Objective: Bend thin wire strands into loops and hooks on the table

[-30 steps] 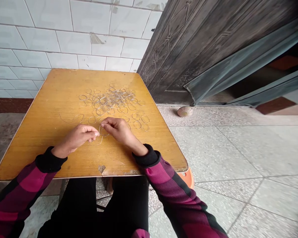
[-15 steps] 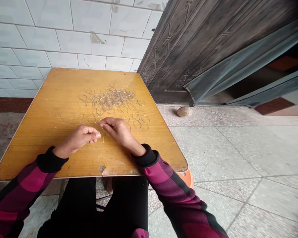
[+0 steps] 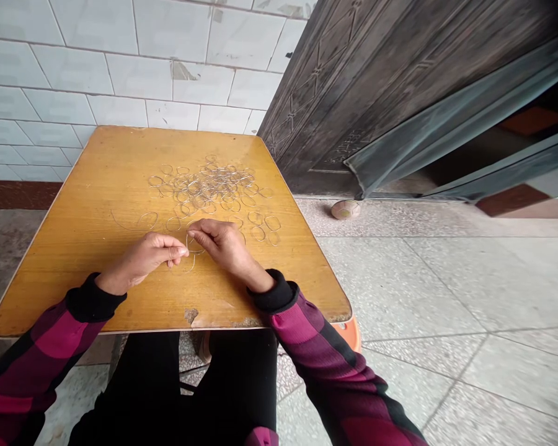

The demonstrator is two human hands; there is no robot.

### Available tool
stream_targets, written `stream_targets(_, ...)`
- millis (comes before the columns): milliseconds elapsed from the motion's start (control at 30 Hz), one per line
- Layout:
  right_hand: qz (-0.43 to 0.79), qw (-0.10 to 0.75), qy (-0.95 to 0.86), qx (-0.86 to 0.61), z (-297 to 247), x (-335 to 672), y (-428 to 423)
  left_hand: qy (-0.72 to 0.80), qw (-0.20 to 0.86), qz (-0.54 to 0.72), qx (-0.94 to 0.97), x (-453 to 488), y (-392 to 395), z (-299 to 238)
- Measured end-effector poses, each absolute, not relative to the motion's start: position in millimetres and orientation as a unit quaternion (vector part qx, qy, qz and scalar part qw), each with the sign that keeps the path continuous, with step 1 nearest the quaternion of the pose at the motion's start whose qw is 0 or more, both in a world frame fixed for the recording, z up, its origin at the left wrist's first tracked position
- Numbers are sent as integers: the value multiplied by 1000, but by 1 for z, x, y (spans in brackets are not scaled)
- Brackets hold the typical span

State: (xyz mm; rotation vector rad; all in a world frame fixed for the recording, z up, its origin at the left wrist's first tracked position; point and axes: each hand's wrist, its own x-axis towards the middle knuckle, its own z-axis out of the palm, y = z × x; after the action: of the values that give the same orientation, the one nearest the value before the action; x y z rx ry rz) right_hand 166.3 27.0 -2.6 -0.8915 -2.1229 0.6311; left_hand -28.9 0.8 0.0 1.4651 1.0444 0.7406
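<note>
Head view, left of centre: left hand (image 3: pixel 151 254) and right hand (image 3: pixel 223 243), nearly closed, pinch one wire (image 3: pixel 186 241), apparently steadying it; rings (image 3: pixel 216 184) lie above.

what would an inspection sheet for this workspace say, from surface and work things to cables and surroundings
surface: yellow-brown wooden table, with a worn patch near the front edge
work things: thin silvery wire strand between the hands; tangled pile of thin silvery wire loops beyond them
clutter: a few loose wire loops right of the pile
left hand: fingertips pinched on the strand
right hand: fingertips pinched, apparently on the strand
cables: nothing seen
surroundings: white tiled wall, dark carved wooden door, rounded pale object on the floor
</note>
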Motion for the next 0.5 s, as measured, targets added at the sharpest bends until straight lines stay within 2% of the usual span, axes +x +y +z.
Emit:
stream_targets(167,252,359,-829,-348,-4,165,27,461,553,317,617,-25,-1,2)
stream_targets(267,285,386,-803,-354,-6,163,28,474,543,343,602,-23,-2,1)
stream_targets(400,394,458,-700,-381,-7,163,31,484,511,420,573,-23,-1,-1)
stream_targets(500,502,457,-634,-371,-7,161,29,485,485,498,531,-24,1,0)
